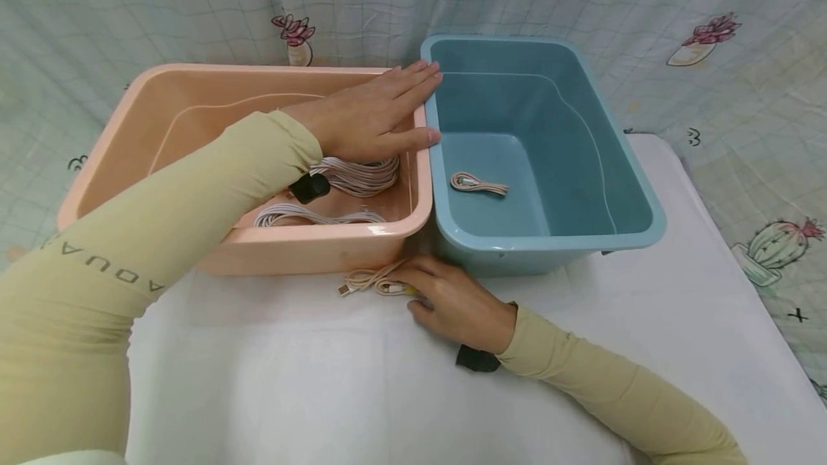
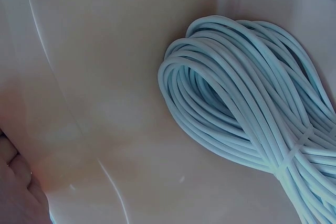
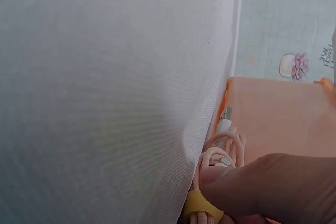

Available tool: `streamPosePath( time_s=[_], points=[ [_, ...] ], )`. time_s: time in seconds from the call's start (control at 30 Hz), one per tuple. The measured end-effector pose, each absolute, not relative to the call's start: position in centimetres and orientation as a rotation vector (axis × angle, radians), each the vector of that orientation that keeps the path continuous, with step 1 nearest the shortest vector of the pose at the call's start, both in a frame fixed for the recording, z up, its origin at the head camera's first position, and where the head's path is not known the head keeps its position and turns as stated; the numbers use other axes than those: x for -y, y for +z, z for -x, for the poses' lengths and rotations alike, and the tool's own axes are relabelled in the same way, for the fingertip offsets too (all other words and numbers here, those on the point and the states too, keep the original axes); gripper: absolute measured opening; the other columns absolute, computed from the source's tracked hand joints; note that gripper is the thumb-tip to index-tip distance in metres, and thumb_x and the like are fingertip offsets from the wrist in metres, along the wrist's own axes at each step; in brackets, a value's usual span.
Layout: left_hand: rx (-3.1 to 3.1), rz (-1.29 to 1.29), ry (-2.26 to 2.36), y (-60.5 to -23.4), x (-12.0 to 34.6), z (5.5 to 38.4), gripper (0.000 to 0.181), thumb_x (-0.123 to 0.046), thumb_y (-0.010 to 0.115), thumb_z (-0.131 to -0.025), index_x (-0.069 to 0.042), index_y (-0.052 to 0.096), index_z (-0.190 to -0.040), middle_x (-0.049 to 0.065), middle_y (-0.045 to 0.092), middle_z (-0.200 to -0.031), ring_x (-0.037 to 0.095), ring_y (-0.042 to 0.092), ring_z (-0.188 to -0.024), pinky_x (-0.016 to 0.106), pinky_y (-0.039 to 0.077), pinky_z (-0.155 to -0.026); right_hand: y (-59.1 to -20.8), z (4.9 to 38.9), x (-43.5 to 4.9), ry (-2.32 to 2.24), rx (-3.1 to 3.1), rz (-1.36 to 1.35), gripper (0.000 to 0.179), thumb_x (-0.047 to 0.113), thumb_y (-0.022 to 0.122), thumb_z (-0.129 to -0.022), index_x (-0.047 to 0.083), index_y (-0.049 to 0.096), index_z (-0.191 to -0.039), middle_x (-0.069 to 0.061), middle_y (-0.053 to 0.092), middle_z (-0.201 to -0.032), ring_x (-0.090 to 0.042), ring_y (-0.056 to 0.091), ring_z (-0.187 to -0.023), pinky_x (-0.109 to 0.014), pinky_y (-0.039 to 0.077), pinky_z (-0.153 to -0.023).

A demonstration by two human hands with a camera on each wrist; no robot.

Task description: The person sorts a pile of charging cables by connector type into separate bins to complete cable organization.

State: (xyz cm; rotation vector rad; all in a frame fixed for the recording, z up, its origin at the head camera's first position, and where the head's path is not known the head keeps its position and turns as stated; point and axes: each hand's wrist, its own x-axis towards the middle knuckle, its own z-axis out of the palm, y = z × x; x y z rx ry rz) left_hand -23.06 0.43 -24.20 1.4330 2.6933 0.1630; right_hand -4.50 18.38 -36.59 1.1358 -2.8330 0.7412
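My left hand lies with straight fingers across the touching rims of a peach bin and a blue bin. Below it, inside the peach bin, sit white cable coils; the left wrist view shows one large coil bound with a tie. In front of the bins, on the white cloth, my right hand pinches a folded pale-pink USB cable. The right wrist view shows my thumb over this cable, by its yellow band, with a USB plug sticking out beyond.
A small folded USB cable lies on the floor of the blue bin. Another white coil is near the front wall of the peach bin. White cloth covers the table, and a patterned curtain hangs behind the bins.
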Motion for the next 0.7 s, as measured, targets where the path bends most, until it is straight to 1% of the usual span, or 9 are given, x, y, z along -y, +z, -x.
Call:
streamPosePath(
  time_s=[0.13,0.27,0.47,0.7],
  points=[
    [-2.691,-1.432,0.165,-24.13,-0.36,23.05,0.08,-0.062,0.026,-0.099,-0.015,-0.002,-0.158,-0.001,-0.006,-0.167,0.016,-0.007,-0.156,0.041,0.002,-0.13,-36.68,4.61,-18.38,0.751,2.839,-1.144,0.04,0.003,0.064,-0.086,0.011,0.064,-0.126,-0.003,0.064,-0.122,-0.011,0.061,-0.109,-0.024,0.056,-0.083],
    [-2.69,-1.429,0.168,-24.17,-0.29,23.02,0.08,-0.063,0.026,-0.099,-0.015,-0.002,-0.158,-0.001,-0.006,-0.167,0.016,-0.007,-0.156,0.041,0.002,-0.13,-36.83,4.63,-18.32,0.783,2.824,-1.165,0.041,0.001,0.065,-0.085,0.013,0.065,-0.124,-0.001,0.065,-0.121,-0.01,0.061,-0.109,-0.023,0.056,-0.085],
    [-2.693,-1.433,0.164,-24.34,-0.32,23.01,0.081,-0.063,0.026,-0.099,-0.015,-0.001,-0.158,0.0,-0.004,-0.167,0.016,-0.006,-0.156,0.04,0.002,-0.13,-37.04,4.51,-18.33,0.788,2.805,-1.218,0.038,0.001,0.068,-0.084,0.011,0.067,-0.121,-0.001,0.067,-0.119,-0.012,0.063,-0.114,-0.023,0.056,-0.091],
    [-2.696,-1.443,0.171,-24.31,-0.38,23.12,0.08,-0.062,0.026,-0.099,-0.014,0.0,-0.158,0.0,-0.005,-0.167,0.016,-0.006,-0.156,0.041,0.003,-0.13,-36.87,4.62,-18.42,0.82,2.837,-1.231,0.037,0.002,0.067,-0.085,0.011,0.067,-0.121,-0.002,0.067,-0.119,-0.012,0.063,-0.112,-0.024,0.055,-0.09]
  ],
)
